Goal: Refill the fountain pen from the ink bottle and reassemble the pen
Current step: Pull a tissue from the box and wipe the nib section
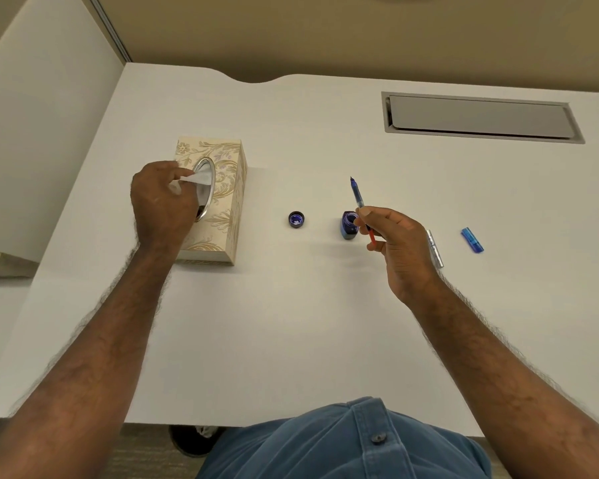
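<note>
Both bare forearms reach forward, well apart. The left hand (163, 198) is turned knuckles up, its thumb and fingers pinching a white tissue (198, 178) at their tips. The right hand (400, 245) is raised, palm turned leftward, its thumb and fingertips pinching a pen (357, 197) that points up and away.

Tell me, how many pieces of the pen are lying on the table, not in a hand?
2. A silver barrel lies just right of the right hand, partly hidden behind it. A blue cap lies farther right. The hand could hide more.
</note>
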A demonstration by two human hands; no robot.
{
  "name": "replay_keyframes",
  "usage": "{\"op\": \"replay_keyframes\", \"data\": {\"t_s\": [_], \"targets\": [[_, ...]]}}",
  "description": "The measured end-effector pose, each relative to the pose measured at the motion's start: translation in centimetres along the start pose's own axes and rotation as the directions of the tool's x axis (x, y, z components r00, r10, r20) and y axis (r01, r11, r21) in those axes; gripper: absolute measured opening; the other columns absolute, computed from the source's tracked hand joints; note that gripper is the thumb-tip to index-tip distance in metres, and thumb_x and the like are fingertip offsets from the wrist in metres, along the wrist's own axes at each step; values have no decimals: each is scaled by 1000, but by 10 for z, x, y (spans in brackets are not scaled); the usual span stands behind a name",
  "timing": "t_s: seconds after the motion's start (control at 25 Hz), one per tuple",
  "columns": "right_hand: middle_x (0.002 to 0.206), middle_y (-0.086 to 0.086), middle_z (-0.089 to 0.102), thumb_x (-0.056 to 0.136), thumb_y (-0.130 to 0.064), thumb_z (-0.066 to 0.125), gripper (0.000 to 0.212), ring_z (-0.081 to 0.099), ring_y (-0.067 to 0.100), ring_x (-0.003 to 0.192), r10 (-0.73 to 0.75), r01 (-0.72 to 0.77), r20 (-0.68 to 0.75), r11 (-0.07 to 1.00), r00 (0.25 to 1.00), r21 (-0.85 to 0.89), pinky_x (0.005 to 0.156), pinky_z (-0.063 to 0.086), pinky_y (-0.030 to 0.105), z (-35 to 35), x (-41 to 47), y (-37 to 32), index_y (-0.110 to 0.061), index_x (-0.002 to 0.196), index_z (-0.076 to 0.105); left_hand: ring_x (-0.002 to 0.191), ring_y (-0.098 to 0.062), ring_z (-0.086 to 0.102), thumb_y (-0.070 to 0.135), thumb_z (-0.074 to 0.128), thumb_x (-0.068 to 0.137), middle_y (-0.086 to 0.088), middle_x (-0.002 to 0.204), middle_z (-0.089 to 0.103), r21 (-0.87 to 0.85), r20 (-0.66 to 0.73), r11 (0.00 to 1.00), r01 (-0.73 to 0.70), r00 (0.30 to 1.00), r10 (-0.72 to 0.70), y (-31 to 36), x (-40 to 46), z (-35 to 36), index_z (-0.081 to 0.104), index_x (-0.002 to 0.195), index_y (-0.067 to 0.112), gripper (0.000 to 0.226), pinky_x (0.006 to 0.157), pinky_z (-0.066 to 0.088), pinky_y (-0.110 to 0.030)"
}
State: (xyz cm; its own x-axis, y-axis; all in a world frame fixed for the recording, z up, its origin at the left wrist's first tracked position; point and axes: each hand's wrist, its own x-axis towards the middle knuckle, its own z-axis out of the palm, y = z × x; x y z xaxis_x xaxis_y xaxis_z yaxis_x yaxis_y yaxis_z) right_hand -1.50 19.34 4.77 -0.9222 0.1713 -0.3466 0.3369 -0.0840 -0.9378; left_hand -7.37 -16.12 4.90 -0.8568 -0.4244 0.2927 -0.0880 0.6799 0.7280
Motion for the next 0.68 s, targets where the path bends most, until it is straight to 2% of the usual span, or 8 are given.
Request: {"op": "replay_keyframes", "data": {"t_s": [0.12,0.28,0.44,0.68], "targets": [[95,-5,81,85,-38,75,25,69,9,88,-2,2,2,1000,1000,7,76,49,32,-2,-1,-1,-22,100,85,107,-19,70,17,58,88,-5,111,79,-65,-34,998,25,999,-28,14,-1,-7,79,102,11,26,84,39,-1],[94,-3,81,92,-30,76,12,69,8,86,-10,10,-1,999,1000,35,78,49,34,-7,-3,-3,-24,97,85,88,-12,67,22,57,92,0,101,78,-57,-64,998,28,997,-32,28,2,-16,79,107,13,29,71,39,0],[90,-5,80,96,-26,75,11,68,6,83,-19,19,3,999,1000,39,77,48,33,-13,-8,-4,-26,93,85,84,0,64,25,59,95,5,103,76,-123,-105,992,-22,994,9,49,0,-24,79,109,9,30,71,43,0],[91,-4,82,97,-25,74,10,67,9,87,-17,17,11,999,1000,51,79,50,35,-26,-16,-4,-24,96,84,85,-7,69,32,63,98,-1,99,78,-176,-240,975,-134,967,90,79,-10,-36,79,107,7,31,74,50,-8]]}}
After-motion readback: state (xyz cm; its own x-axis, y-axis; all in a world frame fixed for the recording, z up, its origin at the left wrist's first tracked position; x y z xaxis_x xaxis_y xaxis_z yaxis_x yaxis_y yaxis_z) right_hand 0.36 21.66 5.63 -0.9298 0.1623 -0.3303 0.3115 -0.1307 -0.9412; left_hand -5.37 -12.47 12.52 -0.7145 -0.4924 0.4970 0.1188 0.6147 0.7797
